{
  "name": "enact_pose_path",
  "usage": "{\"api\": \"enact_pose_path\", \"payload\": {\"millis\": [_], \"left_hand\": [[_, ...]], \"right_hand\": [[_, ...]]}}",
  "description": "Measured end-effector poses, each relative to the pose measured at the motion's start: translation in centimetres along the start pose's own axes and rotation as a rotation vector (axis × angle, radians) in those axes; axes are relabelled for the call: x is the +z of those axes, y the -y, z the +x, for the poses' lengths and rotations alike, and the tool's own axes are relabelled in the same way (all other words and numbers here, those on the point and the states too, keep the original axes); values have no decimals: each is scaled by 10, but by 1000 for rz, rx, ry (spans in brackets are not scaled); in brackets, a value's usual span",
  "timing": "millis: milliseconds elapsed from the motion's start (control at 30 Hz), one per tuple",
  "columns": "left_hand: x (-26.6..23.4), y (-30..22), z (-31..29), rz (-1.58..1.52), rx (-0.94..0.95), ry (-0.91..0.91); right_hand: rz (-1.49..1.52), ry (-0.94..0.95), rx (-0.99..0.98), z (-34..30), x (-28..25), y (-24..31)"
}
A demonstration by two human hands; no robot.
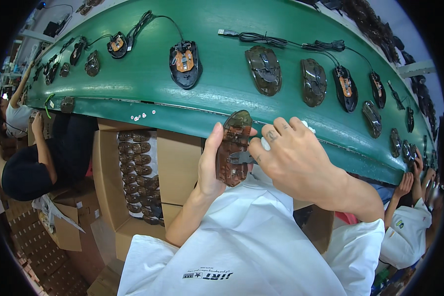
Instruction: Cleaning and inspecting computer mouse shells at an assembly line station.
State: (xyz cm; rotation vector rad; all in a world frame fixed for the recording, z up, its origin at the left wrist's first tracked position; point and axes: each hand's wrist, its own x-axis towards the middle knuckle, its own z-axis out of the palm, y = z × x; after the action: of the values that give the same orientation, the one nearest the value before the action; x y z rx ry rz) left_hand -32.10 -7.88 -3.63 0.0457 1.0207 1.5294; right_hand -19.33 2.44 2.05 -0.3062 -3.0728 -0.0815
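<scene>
White shirt front (222, 237), the wearer's own: lower centre of the frame, filling the foreground beneath both hands.

Left hand (209, 165), centre: closed around the left side of a translucent brown mouse shell (238, 139), thumb along its edge. Shell stands lengthwise in the frame, its ribbed inner face apparently toward the camera. Dark tab (239, 158): across the shell's lower half.

Right hand (301, 160), right of centre: narrow, fingers curled at the shell's right edge. A white scrap (266, 143) shows under the fingers; whether they also pinch the tab cannot be told.

Hazards, as judged: a hard sideways push could bend or snap the tab; a loosened left grip under that pressure could let the shell slip toward the lap. Small pale bits (144, 116), left of centre on the near ledge, could be lost to a stray sleeve.

Edges and room: green work surface (222, 98), its near rim crossing the frame just behind the hands; bare stretch between the wired mouse base (184, 64) and the brown cover (264, 70). Right side tighter, with further covers and bases. Open carton (106, 172), lower left, holding rows of brown shells (142, 159); its wall limits leftward movement of the left elbow.
</scene>
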Motion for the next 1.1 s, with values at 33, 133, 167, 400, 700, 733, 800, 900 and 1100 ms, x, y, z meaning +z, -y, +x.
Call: {"api": "enact_pose_path", "payload": {"millis": [33,133,167,400,700,733,800,900,1100], "left_hand": [[-1,0,0,19,0,10],[-4,1,-1,36,-3,41],[-5,1,-1,35,-3,60],[-11,0,-1,-1,-60,71],[-21,-11,2,-58,-58,150],[-21,-12,2,-81,-42,192],[-19,-13,1,-69,-43,152],[-14,-15,-1,-40,-46,24],[-9,-12,-1,33,44,-84]], "right_hand": [[-16,-1,-9,0,0,0],[-29,24,-12,0,-2,2],[-26,47,-8,0,-2,3],[78,70,19,-3,9,6],[652,153,97,3,13,-3],[755,146,94,4,12,-4],[585,83,82,5,11,1],[73,-89,37,8,10,13],[-58,9,11,17,-8,15]]}}
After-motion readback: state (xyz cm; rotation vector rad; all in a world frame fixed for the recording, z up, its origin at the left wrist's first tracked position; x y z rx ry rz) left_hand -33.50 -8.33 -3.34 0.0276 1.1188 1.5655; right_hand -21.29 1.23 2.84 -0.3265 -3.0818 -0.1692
